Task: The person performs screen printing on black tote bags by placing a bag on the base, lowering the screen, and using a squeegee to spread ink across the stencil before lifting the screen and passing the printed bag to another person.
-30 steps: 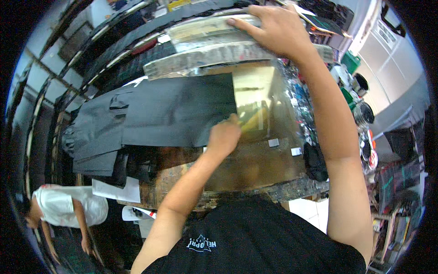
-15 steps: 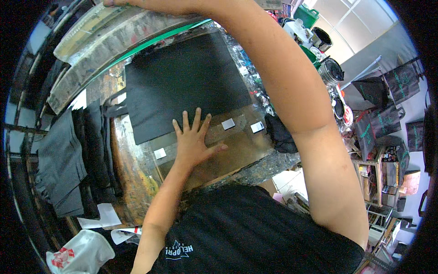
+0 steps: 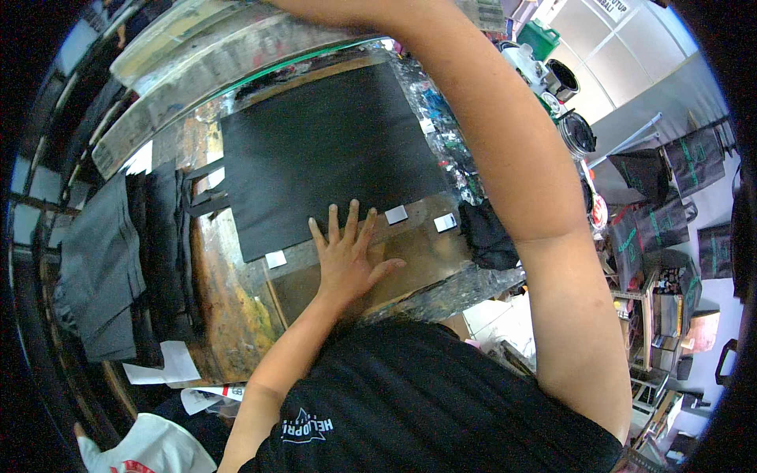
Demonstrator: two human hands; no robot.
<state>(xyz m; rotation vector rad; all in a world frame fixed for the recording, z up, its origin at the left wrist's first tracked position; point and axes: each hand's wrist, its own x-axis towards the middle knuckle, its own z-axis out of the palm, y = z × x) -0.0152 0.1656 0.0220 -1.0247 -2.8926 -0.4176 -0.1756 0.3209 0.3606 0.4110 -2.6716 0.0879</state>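
Note:
A flat black fabric bag (image 3: 339, 142) lies on the brown work board (image 3: 426, 248), its strap handles (image 3: 206, 193) sticking out to the left. My left hand (image 3: 347, 256) rests with fingers spread at the bag's near edge, fingertips on the fabric and palm over the board. Small white tabs sit along that edge: one at the left corner (image 3: 275, 258), one near the middle (image 3: 396, 214) and one at the right (image 3: 445, 223). My right arm (image 3: 520, 158) reaches to the upper edge toward a raised frame (image 3: 197, 102); the hand itself is cut off.
Stacked black fabric bags (image 3: 102, 268) lie on the left. A dark cloth bundle (image 3: 487, 236) sits at the board's right. Tins (image 3: 576, 132) and a green jug (image 3: 538, 39) stand at the far right. More black bags (image 3: 694, 162) hang beyond. A white bag (image 3: 150, 445) is at lower left.
The black bag has slid toward me, up to the white tabs, and my left hand has moved nearer and slightly right with it. My right hand has passed out of the upper edge.

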